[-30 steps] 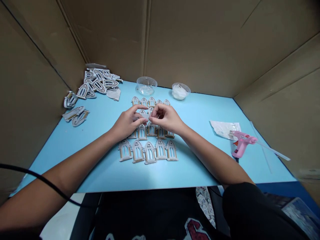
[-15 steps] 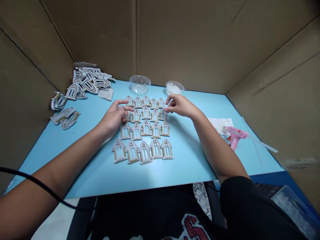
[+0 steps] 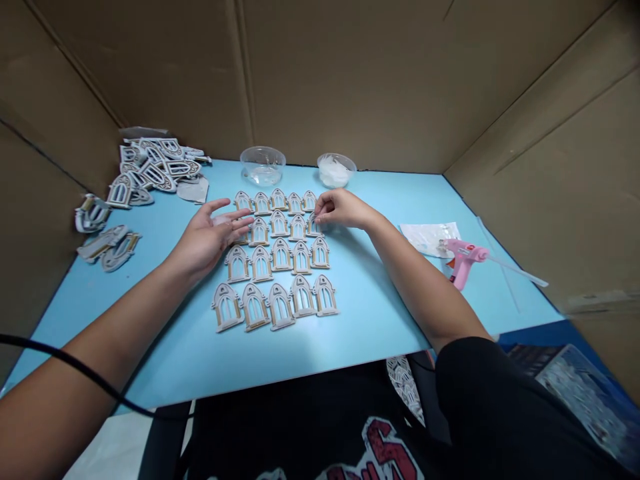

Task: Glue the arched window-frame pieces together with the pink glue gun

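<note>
Several small arched window frames (image 3: 281, 255), white with gold-brown sides, lie in rows on the light blue table (image 3: 370, 320). Over the left end of the upper rows is my left hand (image 3: 205, 237), palm turned partly up and fingers stretched out. A pale translucent patch (image 3: 221, 219) shows at its palm; I cannot tell what it is. At the rows' right end, my right hand (image 3: 343, 209) has thumb and fingers pinched together at the top of a window frame (image 3: 314, 227) in the second row. Whatever is between those fingertips is hidden.
Two clear round tubs stand at the back: one tub (image 3: 263, 167) and another with whitish pieces (image 3: 336, 171). A pile of larger arched pieces (image 3: 155, 163) lies back left. At right are a pink glue gun (image 3: 464, 259) and a plastic bag (image 3: 425, 237). Cardboard walls (image 3: 350, 80) surround the table.
My left hand has turned its palm further up and its fingers are more spread. My right hand stays at the second row's right end. The whole view has shifted slightly.
</note>
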Demonstrator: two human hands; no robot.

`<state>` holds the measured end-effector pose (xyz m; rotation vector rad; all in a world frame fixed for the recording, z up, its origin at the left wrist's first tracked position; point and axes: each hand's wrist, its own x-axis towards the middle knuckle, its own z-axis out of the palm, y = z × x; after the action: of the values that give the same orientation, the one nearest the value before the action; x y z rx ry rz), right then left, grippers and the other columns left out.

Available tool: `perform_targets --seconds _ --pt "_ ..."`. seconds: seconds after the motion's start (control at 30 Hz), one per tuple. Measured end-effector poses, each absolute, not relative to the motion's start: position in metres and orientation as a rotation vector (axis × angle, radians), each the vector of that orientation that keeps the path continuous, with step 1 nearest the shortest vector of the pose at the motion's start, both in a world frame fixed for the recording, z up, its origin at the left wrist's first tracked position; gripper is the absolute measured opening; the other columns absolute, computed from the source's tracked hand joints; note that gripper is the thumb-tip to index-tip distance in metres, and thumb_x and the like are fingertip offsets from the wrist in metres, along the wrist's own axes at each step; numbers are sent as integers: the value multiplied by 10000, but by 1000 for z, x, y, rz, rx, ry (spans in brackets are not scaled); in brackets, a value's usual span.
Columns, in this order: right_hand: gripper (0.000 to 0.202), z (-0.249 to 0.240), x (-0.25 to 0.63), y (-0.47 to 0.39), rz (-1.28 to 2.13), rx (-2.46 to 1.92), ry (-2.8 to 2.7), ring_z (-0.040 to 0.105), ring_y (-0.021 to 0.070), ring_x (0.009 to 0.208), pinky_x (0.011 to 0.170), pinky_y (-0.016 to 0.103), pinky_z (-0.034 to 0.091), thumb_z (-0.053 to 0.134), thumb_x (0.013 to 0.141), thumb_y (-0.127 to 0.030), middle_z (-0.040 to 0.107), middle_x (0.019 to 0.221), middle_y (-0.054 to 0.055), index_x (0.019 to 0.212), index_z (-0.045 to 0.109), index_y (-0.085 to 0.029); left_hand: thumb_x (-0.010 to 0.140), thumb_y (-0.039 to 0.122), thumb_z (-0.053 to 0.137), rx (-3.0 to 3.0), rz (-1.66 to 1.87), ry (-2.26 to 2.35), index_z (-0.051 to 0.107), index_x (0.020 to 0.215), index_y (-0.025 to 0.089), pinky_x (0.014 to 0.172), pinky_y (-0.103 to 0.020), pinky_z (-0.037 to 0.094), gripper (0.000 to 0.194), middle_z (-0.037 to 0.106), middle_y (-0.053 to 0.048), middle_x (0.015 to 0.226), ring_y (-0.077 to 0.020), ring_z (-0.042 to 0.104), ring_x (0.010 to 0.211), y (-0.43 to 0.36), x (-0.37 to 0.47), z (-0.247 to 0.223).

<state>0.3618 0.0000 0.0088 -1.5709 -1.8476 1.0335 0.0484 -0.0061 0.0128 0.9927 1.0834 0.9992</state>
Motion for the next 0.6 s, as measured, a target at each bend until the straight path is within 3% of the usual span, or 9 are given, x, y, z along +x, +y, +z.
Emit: perform_targets --seconds 0.17,0.3,0.6 --pt "133 5 367 4 1063 -1550 -1863 694 179 740 696 305 559 874 731 -222 776 767 33 759 745 -200 1029 23 509 1011 985 1038 526 1183 198 742 -214 644 234 782 -105 1123 -168 804 932 -6 47 12" --pt "58 7 370 4 1011 -1514 -1934 698 180 763 742 329 573 817 772 -193 806 844 38 824 797 -211 1040 54 516 1064 945 1053 543 1128 183 536 -167 567 158 795 -93 1019 -154 794 758 -6 46 14" --pt "102 4 363 5 839 -1509 -1996 700 193 810 824 355 566 719 814 -156 816 892 51 843 810 -193 1026 51 518 1088 949 1055 535 1116 166 477 -144 519 148 795 -86 929 -133 761 640 -4 47 14"
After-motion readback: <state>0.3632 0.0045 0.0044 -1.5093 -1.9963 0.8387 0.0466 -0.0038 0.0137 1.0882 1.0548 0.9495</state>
